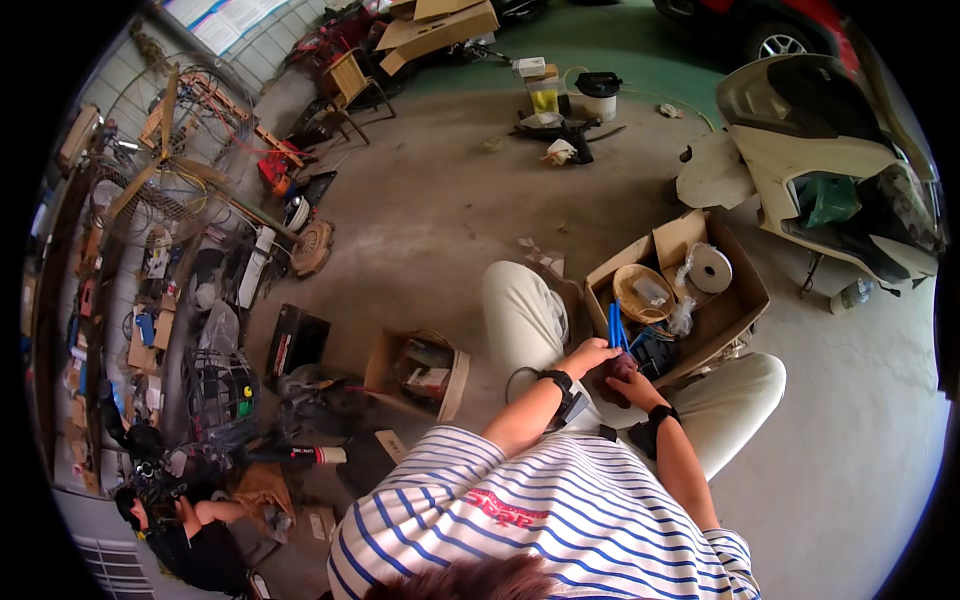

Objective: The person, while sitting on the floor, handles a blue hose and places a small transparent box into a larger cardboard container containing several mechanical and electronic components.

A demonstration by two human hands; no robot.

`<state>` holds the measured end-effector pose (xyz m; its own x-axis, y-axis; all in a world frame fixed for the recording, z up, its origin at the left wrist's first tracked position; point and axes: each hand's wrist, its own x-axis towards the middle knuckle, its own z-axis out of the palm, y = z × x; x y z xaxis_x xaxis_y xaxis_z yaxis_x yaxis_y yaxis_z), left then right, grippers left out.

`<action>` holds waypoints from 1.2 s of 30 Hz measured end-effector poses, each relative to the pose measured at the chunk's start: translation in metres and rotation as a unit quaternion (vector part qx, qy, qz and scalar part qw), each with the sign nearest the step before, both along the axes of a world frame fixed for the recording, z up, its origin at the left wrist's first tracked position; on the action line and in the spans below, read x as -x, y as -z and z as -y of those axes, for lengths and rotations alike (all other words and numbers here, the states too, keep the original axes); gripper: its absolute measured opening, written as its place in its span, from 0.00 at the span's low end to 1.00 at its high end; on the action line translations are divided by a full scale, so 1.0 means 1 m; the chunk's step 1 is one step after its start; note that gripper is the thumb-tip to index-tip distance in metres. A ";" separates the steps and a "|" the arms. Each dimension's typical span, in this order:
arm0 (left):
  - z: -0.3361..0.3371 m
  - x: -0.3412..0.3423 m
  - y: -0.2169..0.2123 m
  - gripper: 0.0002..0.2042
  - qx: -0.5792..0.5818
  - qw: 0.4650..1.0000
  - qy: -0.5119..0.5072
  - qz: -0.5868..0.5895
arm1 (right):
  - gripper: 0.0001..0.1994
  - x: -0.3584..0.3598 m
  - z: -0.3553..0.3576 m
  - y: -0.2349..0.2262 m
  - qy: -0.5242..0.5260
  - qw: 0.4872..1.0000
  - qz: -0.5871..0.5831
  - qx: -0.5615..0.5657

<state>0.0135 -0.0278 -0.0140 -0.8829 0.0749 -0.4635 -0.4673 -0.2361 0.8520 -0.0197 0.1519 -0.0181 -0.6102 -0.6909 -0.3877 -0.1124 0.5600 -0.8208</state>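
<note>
Between my knees, my left hand (590,357) is closed with its fingertips at the lower end of slim blue rods or handles (613,326), whose exact kind I cannot make out. Close beside it, my right hand (632,386) wraps round a dark reddish-brown lump (621,366), mostly covered by the fingers. Just beyond both hands stands an open cardboard box (728,325). Inside it are a round wicker basket (630,283) holding a clear plastic piece, a white reel (711,269), crumpled clear plastic (682,318) and dark parts with coloured wires (655,347).
A smaller open carton (455,385) sits left of my knees. A pale scooter (800,160) stands at the right. Loaded shelves (95,330) and a large fan (165,155) line the left, where another person (200,545) works. A lidded bucket (600,105) stands farther off.
</note>
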 end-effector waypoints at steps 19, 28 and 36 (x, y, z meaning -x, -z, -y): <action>0.009 0.004 -0.030 0.17 -0.174 0.970 -0.137 0.104 | 0.09 0.006 -0.016 0.060 -0.085 0.989 -0.118 0.021; -0.005 0.012 -0.029 0.16 -0.070 0.989 -0.007 0.126 | 0.16 0.031 -0.022 0.084 0.234 0.962 -0.080 0.115; 0.026 0.003 -0.031 0.17 -0.293 0.930 -0.222 0.004 | 0.17 0.034 -0.011 0.014 0.549 0.821 -0.011 0.158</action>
